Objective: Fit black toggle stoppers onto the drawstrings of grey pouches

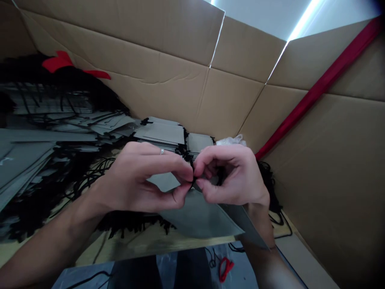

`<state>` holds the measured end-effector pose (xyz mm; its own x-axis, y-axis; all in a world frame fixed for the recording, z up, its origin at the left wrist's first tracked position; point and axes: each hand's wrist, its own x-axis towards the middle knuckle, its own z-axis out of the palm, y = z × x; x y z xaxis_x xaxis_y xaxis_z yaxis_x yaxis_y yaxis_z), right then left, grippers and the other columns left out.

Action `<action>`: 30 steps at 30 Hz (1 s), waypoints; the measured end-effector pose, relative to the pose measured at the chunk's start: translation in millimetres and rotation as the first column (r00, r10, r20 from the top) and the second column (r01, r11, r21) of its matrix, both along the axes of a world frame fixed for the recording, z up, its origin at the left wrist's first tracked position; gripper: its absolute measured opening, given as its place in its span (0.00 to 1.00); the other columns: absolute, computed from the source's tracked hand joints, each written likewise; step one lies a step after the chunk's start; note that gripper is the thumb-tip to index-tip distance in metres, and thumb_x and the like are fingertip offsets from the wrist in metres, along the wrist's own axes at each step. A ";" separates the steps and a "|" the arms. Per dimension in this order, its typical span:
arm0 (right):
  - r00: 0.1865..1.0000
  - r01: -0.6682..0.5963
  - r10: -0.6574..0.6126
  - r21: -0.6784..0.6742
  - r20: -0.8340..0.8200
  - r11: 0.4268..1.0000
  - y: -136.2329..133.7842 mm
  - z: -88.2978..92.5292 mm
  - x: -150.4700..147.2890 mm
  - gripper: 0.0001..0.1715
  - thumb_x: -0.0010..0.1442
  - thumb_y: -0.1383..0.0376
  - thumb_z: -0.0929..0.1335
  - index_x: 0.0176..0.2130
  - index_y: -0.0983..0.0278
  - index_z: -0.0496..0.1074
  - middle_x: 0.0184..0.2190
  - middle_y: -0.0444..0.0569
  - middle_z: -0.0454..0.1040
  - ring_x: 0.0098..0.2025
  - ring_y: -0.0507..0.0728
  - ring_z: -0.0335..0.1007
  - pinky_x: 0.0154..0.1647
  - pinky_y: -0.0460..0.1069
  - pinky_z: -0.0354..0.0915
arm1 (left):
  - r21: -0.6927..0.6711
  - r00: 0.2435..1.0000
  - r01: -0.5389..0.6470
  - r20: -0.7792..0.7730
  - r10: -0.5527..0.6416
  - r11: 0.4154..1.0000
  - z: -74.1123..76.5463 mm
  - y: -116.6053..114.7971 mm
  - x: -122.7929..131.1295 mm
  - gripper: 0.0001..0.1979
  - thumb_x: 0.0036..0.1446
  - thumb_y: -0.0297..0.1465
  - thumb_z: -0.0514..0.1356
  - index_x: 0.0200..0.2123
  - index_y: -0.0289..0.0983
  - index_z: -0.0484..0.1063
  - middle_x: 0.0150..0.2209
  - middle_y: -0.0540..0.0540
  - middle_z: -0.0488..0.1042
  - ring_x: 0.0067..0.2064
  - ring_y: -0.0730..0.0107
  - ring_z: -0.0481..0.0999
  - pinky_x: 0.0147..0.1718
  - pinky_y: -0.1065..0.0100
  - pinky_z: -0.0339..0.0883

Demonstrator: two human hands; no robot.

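**Pinches black cord (193, 182) from both sides!**

Shows, over at far left, a white mark (6, 161) on a grey sheet (22, 151), too small to read. Faces left hand (135, 178) to right hand (237, 176), with thumbs curled to index fingers and fingertips nearly touching. Grips the cord right between them, just above a grey panel (203, 218)!

A slim, silver-coloured metal ring (162, 151) is encircling one finger of the bare left hand (135, 176), its band glinting brightly. The right hand (237, 176) is appearing bare, and both forearms (60, 237) are showing uncovered. Dark, nearly black trousers (135, 275) are covering the legs, dim shade hiding their finer details.
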<state>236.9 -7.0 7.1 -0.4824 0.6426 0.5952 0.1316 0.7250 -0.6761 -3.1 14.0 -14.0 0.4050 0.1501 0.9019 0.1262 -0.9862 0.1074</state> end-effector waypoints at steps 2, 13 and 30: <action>1.000 -0.014 0.013 -0.035 -0.018 0.999 2.7 -0.6 -0.8 0.12 0.51 0.77 0.75 0.33 0.62 0.81 0.27 0.40 0.77 0.25 0.47 0.68 0.24 0.42 0.67 | 0.002 0.998 0.059 -0.004 -0.059 0.998 2.3 1.4 2.6 0.11 0.53 0.21 0.74 0.38 0.39 0.82 0.30 0.54 0.86 0.26 0.76 0.86 0.31 0.79 0.77; 0.989 0.115 -0.120 -0.060 -0.082 0.992 1.2 1.9 -3.3 0.11 0.53 0.77 0.75 0.34 0.62 0.81 0.25 0.38 0.75 0.23 0.46 0.64 0.21 0.41 0.62 | 0.161 0.994 -0.090 -0.040 0.098 0.983 3.4 3.8 -1.7 0.09 0.65 0.26 0.75 0.45 0.42 0.82 0.36 0.52 0.89 0.29 0.71 0.88 0.32 0.73 0.82; 0.985 0.167 -0.172 0.353 -0.018 0.921 -2.4 -4.3 -0.2 0.16 0.55 0.79 0.73 0.39 0.60 0.80 0.32 0.39 0.80 0.29 0.47 0.70 0.29 0.45 0.68 | 0.136 0.992 -0.126 0.032 0.122 0.983 -3.5 -2.7 4.1 0.11 0.60 0.23 0.73 0.43 0.41 0.81 0.33 0.55 0.86 0.28 0.74 0.85 0.32 0.73 0.80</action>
<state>236.7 -9.4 2.7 -0.3945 0.4655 0.7922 0.2804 0.8820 -0.3786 1.0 11.4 -17.4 0.3692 0.0720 0.9266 0.2474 -0.9686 -0.0233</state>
